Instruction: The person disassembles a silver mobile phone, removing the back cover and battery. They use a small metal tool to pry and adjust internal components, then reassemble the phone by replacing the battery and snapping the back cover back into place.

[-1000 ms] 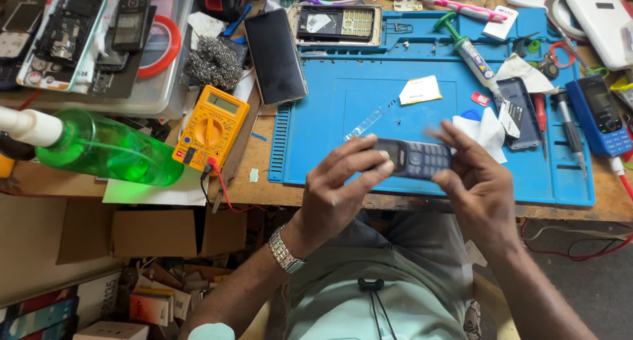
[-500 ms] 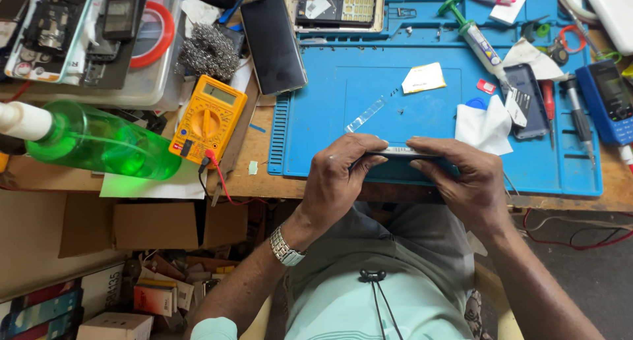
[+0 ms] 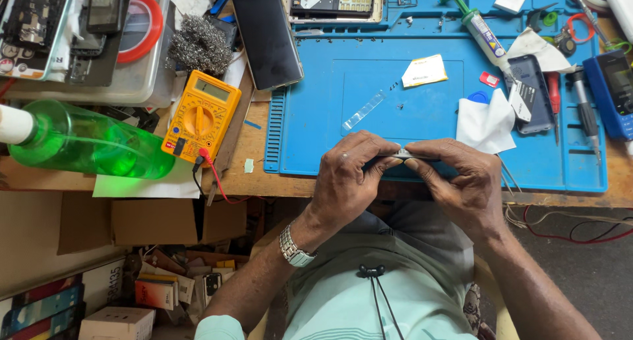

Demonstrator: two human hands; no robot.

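**Both hands pinch a slim phone edge-on over the near rim of the blue mat**

Left hand (image 3: 346,182) and right hand (image 3: 458,185) meet at the front edge of the blue work mat (image 3: 316,136). Between them a thin dark phone (image 3: 403,157), seen edge-on, only a sliver showing. Its long axis runs left to right, from one hand to the other. Both hands are closed round it: left thumb and fingertips clamp the left end, right fingers curl over the right end. Neither hand is nearer; the phone sits right in the shared grip, just above the mat's near rim.

Around the grip: just beyond it, a clear plastic strip (image 3: 364,111) lying diagonal on the mat, with tiny screws (image 3: 399,106) beside it. Farther out, a yellow-white paper tab (image 3: 424,70). To the right and beyond, a white cloth (image 3: 486,124), and past that a dark phone back (image 3: 531,93) and a syringe tube with green cap (image 3: 480,29). Left of the grip and well apart: yellow multimeter (image 3: 201,116), green spray bottle (image 3: 86,142), steel wool (image 3: 200,45), black smartphone face down (image 3: 267,35).

Hidden: the phone's face, back and both ends, all covered by fingers. Cannot tell whether the case is being pressed shut or pried open, or whether a thumbnail is in the seam. Blue handset (image 3: 616,83) is cut off at the right edge.
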